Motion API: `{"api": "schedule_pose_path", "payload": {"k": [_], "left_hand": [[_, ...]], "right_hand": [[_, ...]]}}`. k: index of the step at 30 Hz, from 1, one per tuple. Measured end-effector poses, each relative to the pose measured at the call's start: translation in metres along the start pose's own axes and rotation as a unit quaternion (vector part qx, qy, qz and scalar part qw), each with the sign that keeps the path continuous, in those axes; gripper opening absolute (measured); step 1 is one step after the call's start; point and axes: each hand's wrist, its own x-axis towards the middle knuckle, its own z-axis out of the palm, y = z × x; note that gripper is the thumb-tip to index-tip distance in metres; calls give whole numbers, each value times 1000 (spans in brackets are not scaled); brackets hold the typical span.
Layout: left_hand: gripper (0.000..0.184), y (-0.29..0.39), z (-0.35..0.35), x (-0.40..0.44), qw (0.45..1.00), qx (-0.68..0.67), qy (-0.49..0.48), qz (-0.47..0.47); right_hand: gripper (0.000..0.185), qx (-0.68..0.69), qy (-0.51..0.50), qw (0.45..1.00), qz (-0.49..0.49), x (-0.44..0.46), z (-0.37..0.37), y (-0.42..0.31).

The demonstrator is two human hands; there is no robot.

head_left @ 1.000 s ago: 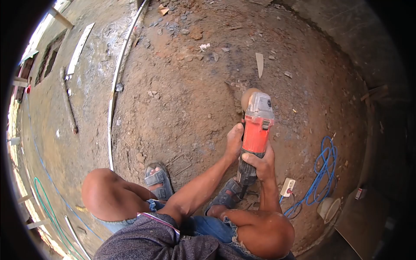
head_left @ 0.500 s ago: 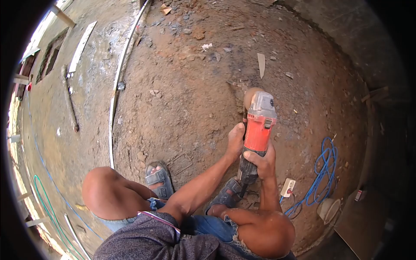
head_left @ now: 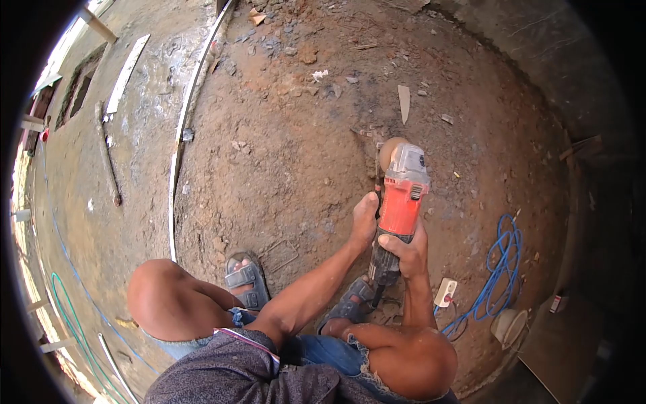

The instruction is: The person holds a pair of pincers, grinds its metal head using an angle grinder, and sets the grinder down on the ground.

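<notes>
My right hand is wrapped around the black rear body of a red angle grinder, thumb across the top. The grinder's grey head points away from me, with a tan round disc on its left side. Just left of the grinder, my left hand is closed on a thin dark rod that reaches forward beside the disc. The hand and grinder hide the rod's lower part, so its exact kind is unclear. I cannot tell whether the rod touches the disc.
A white power strip with a plug in it lies right of my sandalled foot. Beyond it are a coiled blue cable and a pale bucket-like container. A long pale strip crosses the dirt floor at left; a pointed flat scrap lies ahead.
The rod in my left hand shows slightly differently beside the disc, with more of its length visible. The grinder and both hands stay nearly in place.
</notes>
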Motion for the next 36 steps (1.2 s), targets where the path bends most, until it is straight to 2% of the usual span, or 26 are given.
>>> {"api": "schedule_pose_path", "payload": {"k": [5, 11, 14, 20, 23, 32, 35, 36], "left_hand": [[45, -1, 4, 1, 997, -69, -15, -34], [47, -12, -1, 5, 1000, -23, 7, 11], [47, 2, 3, -1, 998, -44, -24, -35], [44, -2, 4, 0, 999, -36, 10, -1], [44, 0, 6, 0, 997, -69, -19, -41], [45, -2, 5, 1, 1000, -29, 2, 10], [47, -5, 2, 3, 998, -43, -22, -28], [46, -1, 4, 1, 999, -33, -10, -15]], "right_hand": [[67, -1, -4, 1000, -6, 0, 1, 2], [70, 6, -6, 1000, -5, 1, -1, 0], [70, -3, -14, 1000, -27, 2, 1, -1], [70, -9, 1, 1000, -3, 1, 0, 0], [70, -13, -8, 1000, -18, 1, 2, -3], [71, -5, 2, 1000, -10, 2, 0, -1], [70, -18, -5, 1000, -21, 2, 2, -1], [70, -23, -6, 1000, -15, 3, 0, 1]]}}
